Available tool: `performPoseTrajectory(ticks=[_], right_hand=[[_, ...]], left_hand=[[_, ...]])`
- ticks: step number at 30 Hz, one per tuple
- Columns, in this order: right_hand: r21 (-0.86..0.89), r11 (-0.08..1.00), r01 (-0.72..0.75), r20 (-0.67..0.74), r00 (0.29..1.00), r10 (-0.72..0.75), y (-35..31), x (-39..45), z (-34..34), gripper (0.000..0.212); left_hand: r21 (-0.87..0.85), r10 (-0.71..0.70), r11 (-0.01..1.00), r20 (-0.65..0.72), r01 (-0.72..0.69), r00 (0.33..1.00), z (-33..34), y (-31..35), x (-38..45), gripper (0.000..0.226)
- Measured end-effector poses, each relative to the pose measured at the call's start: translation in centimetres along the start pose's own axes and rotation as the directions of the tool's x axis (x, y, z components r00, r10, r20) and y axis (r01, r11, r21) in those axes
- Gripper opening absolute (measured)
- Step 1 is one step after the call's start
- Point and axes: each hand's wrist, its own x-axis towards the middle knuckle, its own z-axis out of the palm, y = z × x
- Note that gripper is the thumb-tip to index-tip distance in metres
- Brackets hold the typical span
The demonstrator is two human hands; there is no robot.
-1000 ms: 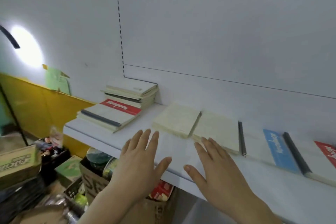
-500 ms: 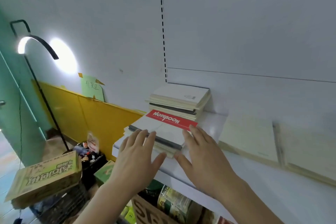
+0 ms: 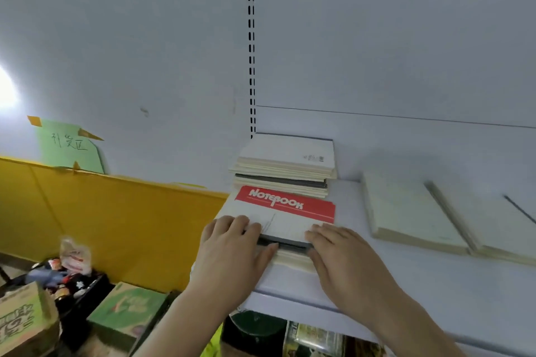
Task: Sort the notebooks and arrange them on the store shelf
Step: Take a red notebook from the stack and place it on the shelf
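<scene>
A white notebook with a red "NOTEBOOK" band (image 3: pixel 285 204) and a dark spine tops a low pile (image 3: pixel 293 259) at the left end of the white shelf (image 3: pixel 406 287). My left hand (image 3: pixel 232 249) grips its near left corner, fingers on the cover and thumb along the spine. My right hand (image 3: pixel 339 255) grips the near right corner the same way. Behind stands a taller stack of notebooks (image 3: pixel 287 165) against the back panel. Two cream notebooks (image 3: pixel 406 211) (image 3: pixel 490 229) lie flat side by side to the right.
A slotted upright (image 3: pixel 251 49) runs up the back wall. Left of the shelf are a yellow panel (image 3: pixel 101 217) with a green paper note (image 3: pixel 69 148), and cardboard boxes (image 3: pixel 26 322) and small goods on the floor. More boxes (image 3: pixel 313 339) sit under the shelf.
My view swung left along the shelf, from the cream notebooks to the left-end pile. Both hands moved forward from hovering open and now grip the near edge of the red-band notebook.
</scene>
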Motion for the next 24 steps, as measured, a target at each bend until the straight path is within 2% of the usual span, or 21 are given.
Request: performPoseTrajectory(ticks=[2, 4, 6, 7, 8, 10, 12, 13, 14, 15, 17, 18, 20, 22, 24], right_hand=[[0.052, 0.998, -0.043, -0.007, 0.999, 0.044, -0.6, -0.4, -0.9, 0.032], [0.038, 0.996, -0.085, -0.077, 0.993, 0.088, -0.9, -0.9, -1.9, 0.031], [0.019, 0.988, -0.153, -0.194, 0.969, 0.154, -1.3, -1.7, -3.0, 0.035], [0.017, 0.981, -0.191, -0.253, 0.949, 0.189, -1.7, -2.2, -3.3, 0.038], [0.026, 0.977, -0.213, -0.310, 0.927, 0.211, -2.4, -2.6, -3.5, 0.040], [0.076, 0.974, -0.212, -0.371, 0.901, 0.225, -4.5, -3.3, -3.4, 0.041], [0.134, 0.978, -0.160, -0.362, 0.911, 0.198, -7.2, -3.6, -2.5, 0.043], [0.140, 0.984, -0.113, -0.348, 0.924, 0.156, -8.4, -3.7, -1.9, 0.044], [0.146, 0.988, -0.057, -0.309, 0.946, 0.101, -9.3, -3.9, -1.3, 0.045], [0.152, 0.988, -0.011, -0.261, 0.964, 0.050, -9.9, -4.0, -1.0, 0.045], [0.166, 0.986, 0.033, -0.227, 0.974, 0.006, -9.4, -4.3, -0.8, 0.046], [0.184, 0.983, 0.006, -0.249, 0.968, 0.041, -8.7, -4.3, -1.1, 0.047], [0.260, 0.956, -0.132, -0.276, 0.939, 0.205, -6.9, -4.0, -2.0, 0.046], [0.246, 0.940, -0.236, -0.188, 0.940, 0.285, -4.7, -3.2, -2.4, 0.050], [0.132, 0.965, -0.226, -0.011, 0.973, 0.230, -2.8, -2.4, -2.3, 0.065]], left_hand=[[-0.092, 0.067, 0.993, -0.031, -0.070, 0.997, -0.3, -0.8, 0.0, 0.056], [-0.232, 0.096, 0.963, -0.173, -0.135, 0.980, -0.5, -1.6, -0.2, 0.040], [-0.320, 0.032, 0.936, -0.339, -0.147, 0.940, -0.9, -1.6, -0.8, 0.038], [-0.384, -0.009, 0.913, -0.357, -0.138, 0.934, -1.3, -1.4, -1.2, 0.043], [-0.470, -0.055, 0.876, -0.320, -0.108, 0.946, -2.3, -1.1, -1.4, 0.047], [-0.683, -0.065, 0.730, -0.069, 0.001, 0.995, -3.6, 0.1, -1.8, 0.060], [-0.887, 0.013, 0.447, 0.137, 0.116, 0.991, -4.0, 1.4, -2.0, 0.067], [-0.927, 0.016, 0.339, 0.178, 0.162, 0.984, -4.0, 1.9, -2.1, 0.062], [-0.936, -0.012, 0.296, 0.196, 0.191, 0.981, -4.0, 2.1, -2.1, 0.049], [-0.941, -0.049, 0.274, 0.193, 0.199, 0.980, -3.9, 2.2, -2.2, 0.035], [-0.941, -0.134, 0.281, 0.155, 0.187, 0.979, -4.0, 1.7, -2.3, 0.030], [-0.941, -0.170, 0.284, 0.139, 0.183, 0.976, -4.1, 1.3, -2.4, 0.032], [-0.943, -0.226, 0.271, 0.131, 0.192, 0.965, -4.3, 0.3, -2.4, 0.032], [-0.941, -0.270, 0.266, 0.137, 0.211, 0.953, -4.4, -0.8, -2.7, 0.034], [-0.937, -0.311, 0.264, 0.141, 0.228, 0.940, -4.4, -1.6, -2.9, 0.044]])
